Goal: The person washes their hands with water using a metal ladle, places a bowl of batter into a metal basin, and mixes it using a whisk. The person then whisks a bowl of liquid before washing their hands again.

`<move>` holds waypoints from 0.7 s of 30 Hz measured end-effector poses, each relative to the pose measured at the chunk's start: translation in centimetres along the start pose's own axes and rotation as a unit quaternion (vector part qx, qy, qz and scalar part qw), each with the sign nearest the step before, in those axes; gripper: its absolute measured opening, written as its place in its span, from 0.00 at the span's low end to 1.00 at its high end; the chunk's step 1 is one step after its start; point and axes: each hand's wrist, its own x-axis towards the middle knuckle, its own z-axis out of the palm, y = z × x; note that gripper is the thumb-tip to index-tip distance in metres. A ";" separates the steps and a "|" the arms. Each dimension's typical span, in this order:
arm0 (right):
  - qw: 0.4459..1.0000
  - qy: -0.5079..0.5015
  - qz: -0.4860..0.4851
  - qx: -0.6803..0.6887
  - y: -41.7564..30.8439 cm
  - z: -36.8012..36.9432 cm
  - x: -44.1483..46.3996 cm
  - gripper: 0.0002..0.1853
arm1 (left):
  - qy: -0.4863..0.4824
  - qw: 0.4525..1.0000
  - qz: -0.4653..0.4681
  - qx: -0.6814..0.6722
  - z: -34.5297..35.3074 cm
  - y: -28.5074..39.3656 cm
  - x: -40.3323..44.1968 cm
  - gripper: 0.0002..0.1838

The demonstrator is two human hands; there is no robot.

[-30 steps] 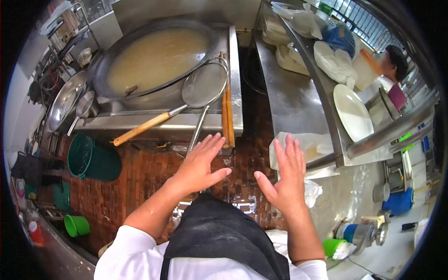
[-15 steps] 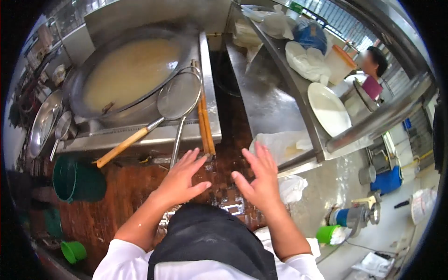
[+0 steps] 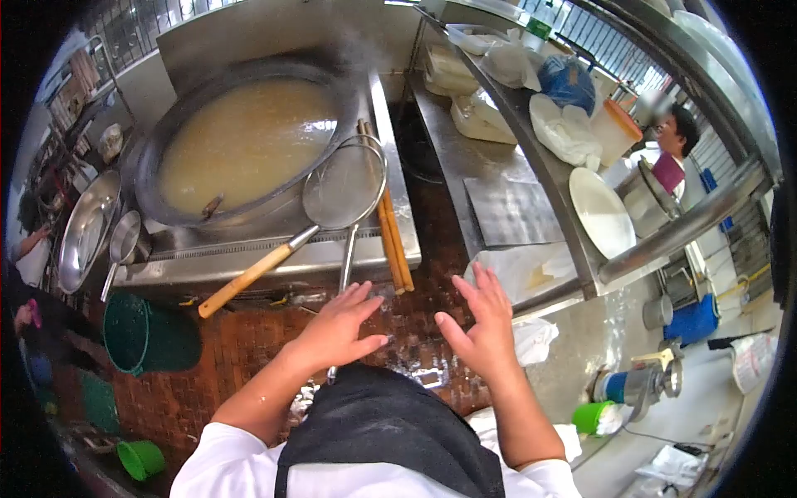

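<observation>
My left hand (image 3: 340,330) is held palm down in front of the stove edge, fingers spread, nearest to the metal handle of a round strainer (image 3: 344,184). My right hand (image 3: 479,325) is raised with its fingers apart, near the lower corner of the steel shelf (image 3: 552,288). Nothing is in either hand. Ahead, a large wok (image 3: 149,178) holds cloudy yellowish liquid (image 3: 249,137), with a small dark object at its near rim. A wooden handle (image 3: 249,282) and two long wooden sticks (image 3: 391,232) lie by the strainer across the stove's front.
A white oval plate (image 3: 601,213), plastic bags (image 3: 564,133) and a lidded tub stand on the right shelf. Another person (image 3: 677,137) is behind it. A dark green bin (image 3: 149,334), a light green bucket (image 3: 141,459) and a second person (image 3: 41,311) are at left.
The view has shifted, first right and then partly back. A second person has come into view at the far left. Both hands stay spread in much the same pose.
</observation>
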 end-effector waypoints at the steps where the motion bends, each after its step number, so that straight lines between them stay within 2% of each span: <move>1: 1.000 0.005 0.001 0.002 -0.2 0.2 0.1 0.29 | -0.008 1.000 0.003 -0.002 0.0 -0.2 0.0 0.37; 13: 0.999 0.021 0.024 0.004 -1.3 1.9 0.4 0.30 | -0.033 0.999 0.021 0.010 -0.3 -2.5 0.4 0.40; 16: 1.000 0.012 0.008 0.015 -1.3 2.6 1.3 0.29 | -0.013 0.999 0.024 0.020 -0.6 -2.9 0.1 0.40; 21: 0.999 0.000 -0.049 0.023 -1.4 2.6 2.7 0.29 | 0.033 0.998 -0.051 0.033 0.1 -3.2 0.0 0.41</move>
